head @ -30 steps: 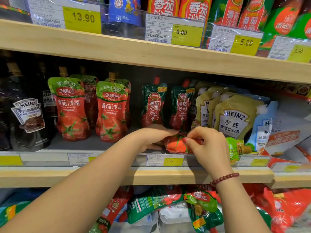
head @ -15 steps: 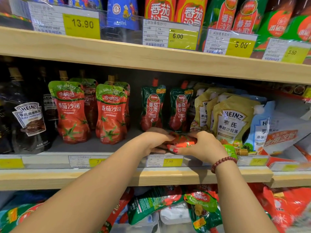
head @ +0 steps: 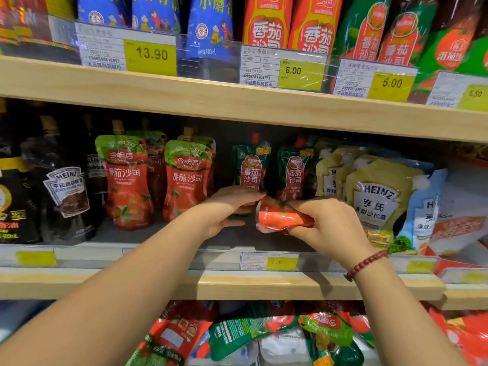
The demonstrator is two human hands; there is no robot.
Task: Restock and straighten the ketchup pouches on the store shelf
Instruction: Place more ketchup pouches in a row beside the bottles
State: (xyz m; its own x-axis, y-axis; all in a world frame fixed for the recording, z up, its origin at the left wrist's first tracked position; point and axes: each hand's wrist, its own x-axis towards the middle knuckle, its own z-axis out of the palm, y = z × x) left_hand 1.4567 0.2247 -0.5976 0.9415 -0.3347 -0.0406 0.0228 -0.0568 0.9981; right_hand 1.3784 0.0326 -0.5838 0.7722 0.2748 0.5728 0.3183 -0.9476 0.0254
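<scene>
My right hand [head: 330, 225] grips a red-orange ketchup pouch [head: 280, 217], held sideways just above the middle shelf [head: 250, 283]. My left hand [head: 227, 210] is beside it on the left, fingers curved over the pouch's left end and touching it. Right behind my hands stand two dark green ketchup pouches [head: 250, 167] [head: 294, 173], upright with red caps. Further left, two rows of red pouches with green tops [head: 128, 180] [head: 187, 183] stand upright.
Black Heinz pouches [head: 66, 196] fill the shelf's left end. Yellow Heinz salad dressing pouches [head: 377, 196] and a leaning blue one [head: 425, 207] crowd the right. Bottles and price tags line the upper shelf [head: 237, 101]. Loose pouches [head: 237, 331] lie on the shelf below.
The red-orange pouch has been lifted a little from lying on the shelf, and more of it shows in my right hand. The camera has moved closer to the shelf.
</scene>
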